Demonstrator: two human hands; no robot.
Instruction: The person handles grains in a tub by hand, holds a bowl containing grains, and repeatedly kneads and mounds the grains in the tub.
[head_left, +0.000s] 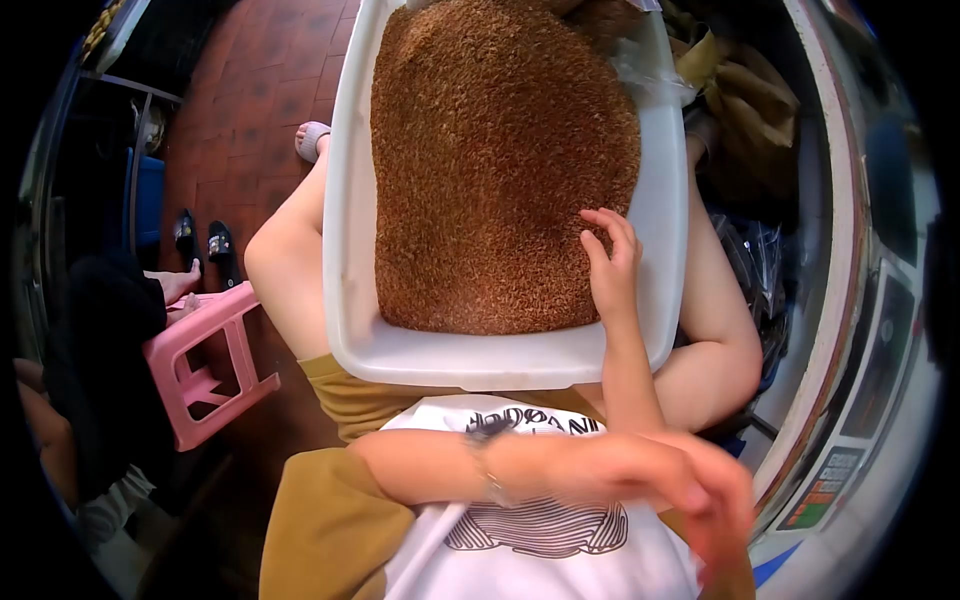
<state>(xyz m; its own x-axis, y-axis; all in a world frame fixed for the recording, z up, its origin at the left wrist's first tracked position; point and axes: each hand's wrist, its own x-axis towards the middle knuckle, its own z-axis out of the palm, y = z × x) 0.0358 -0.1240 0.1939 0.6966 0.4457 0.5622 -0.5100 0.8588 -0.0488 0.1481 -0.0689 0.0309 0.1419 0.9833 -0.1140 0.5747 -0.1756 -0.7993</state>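
Observation:
A large white plastic tub (500, 372) rests across my lap, holding a broad heap of small reddish-brown grains (500, 180). My right hand (614, 262) is over the right edge of the heap, its fingers loosely curved and apart from the thumb, with nothing in it. Whether its fingertips touch the grains, I cannot tell. Across my chest reaches my left arm, with a bracelet at the wrist. My left hand (665, 480) is beside my right arm, smeared by motion, so its fingers are not clear.
To the left stands a pink plastic stool (205, 350) with a person's bare feet beside it. Dark slippers (220, 240) lie on the red tiled floor (250, 110). A scale-like device with a keypad (822, 490) is at the right. Brown sacking (750, 110) lies beyond the tub.

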